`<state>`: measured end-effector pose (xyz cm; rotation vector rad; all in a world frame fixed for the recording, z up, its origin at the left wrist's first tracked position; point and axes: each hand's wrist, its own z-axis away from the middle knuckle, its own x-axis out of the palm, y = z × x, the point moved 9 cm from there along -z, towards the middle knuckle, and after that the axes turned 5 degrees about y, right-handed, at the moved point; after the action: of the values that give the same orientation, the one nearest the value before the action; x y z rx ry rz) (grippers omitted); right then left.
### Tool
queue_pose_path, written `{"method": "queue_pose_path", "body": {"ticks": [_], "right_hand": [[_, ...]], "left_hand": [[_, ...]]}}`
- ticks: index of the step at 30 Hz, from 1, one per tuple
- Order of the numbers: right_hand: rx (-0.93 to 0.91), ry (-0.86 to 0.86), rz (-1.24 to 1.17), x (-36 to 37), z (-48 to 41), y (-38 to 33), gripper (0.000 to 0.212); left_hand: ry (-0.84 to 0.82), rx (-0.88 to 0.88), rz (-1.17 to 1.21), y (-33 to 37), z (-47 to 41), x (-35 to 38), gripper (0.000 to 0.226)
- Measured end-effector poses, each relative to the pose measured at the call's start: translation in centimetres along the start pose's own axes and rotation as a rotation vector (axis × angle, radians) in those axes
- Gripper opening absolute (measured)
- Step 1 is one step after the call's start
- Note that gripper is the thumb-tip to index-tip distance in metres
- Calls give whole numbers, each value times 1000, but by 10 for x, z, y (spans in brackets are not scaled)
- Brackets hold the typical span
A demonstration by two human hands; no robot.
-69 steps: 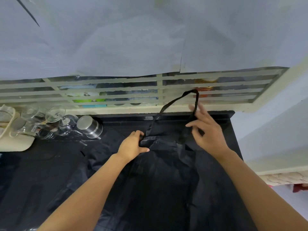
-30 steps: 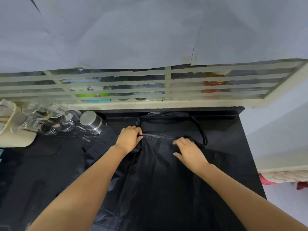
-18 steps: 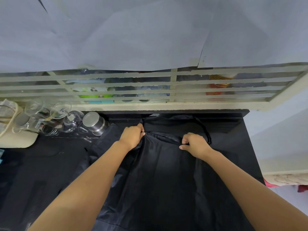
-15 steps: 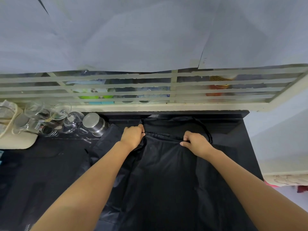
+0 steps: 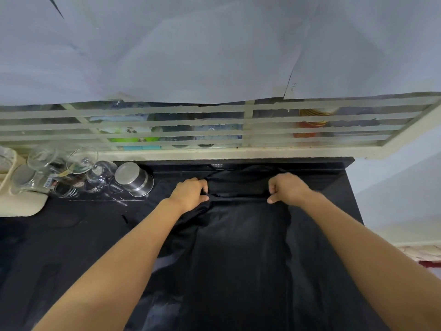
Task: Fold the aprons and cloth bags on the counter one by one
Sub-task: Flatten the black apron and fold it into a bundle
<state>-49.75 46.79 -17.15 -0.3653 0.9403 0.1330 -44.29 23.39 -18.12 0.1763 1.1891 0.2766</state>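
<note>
A black apron (image 5: 241,254) lies spread lengthwise on the black counter (image 5: 59,247), its bib end toward the window. My left hand (image 5: 189,196) grips the top hem at its left corner, fingers curled round the fabric. At the hem's right corner, my right hand (image 5: 286,189) grips the cloth the same way. The hem is stretched straight between the two hands. The neck strap (image 5: 243,172) lies in a loop on the counter just beyond the hem. The apron's lower part runs out of the bottom of the view.
Several upturned glasses (image 5: 81,163) and a steel cup (image 5: 133,179) stand at the back left beside a cream drying tray (image 5: 21,204). A barred window ledge (image 5: 214,152) runs behind the counter. The counter's right edge (image 5: 355,201) drops off next to a white wall.
My right hand laid the raised neck strap down behind the bib, then took hold of the hem. Both hands have since moved apart, pulling the top hem straight and taut.
</note>
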Motion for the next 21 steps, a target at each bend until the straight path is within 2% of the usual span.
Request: {"method": "queue_pose_path", "body": {"ticks": [2, 3, 5, 7, 10, 12, 14, 18, 21], "right_hand": [[-1, 118, 123, -31, -7, -3, 9], [29, 212, 138, -46, -10, -2, 8], [100, 351, 63, -62, -14, 2, 17], [115, 385, -32, -55, -10, 0, 29], [57, 425, -239, -10, 18, -8, 65], [-9, 524, -315, 20, 51, -17, 72], [-95, 551, -330, 51, 84, -28, 71], [-230, 379, -242, 114, 137, -56, 64], [-300, 156, -18, 158, 155, -65, 79]], "left_hand": [[188, -6, -24, -1, 4, -20, 23], [300, -18, -15, -3, 9, -31, 28], [463, -68, 67, -15, 26, -46, 39], [505, -173, 208, -38, 48, -46, 46], [495, -424, 431, -80, 98, -24, 56], [499, -565, 533, -100, 137, -5, 63], [501, -683, 609, -113, 175, 12, 64], [383, -894, 583, -133, 240, 52, 71], [193, -1000, 557, -138, 266, 70, 62]]}}
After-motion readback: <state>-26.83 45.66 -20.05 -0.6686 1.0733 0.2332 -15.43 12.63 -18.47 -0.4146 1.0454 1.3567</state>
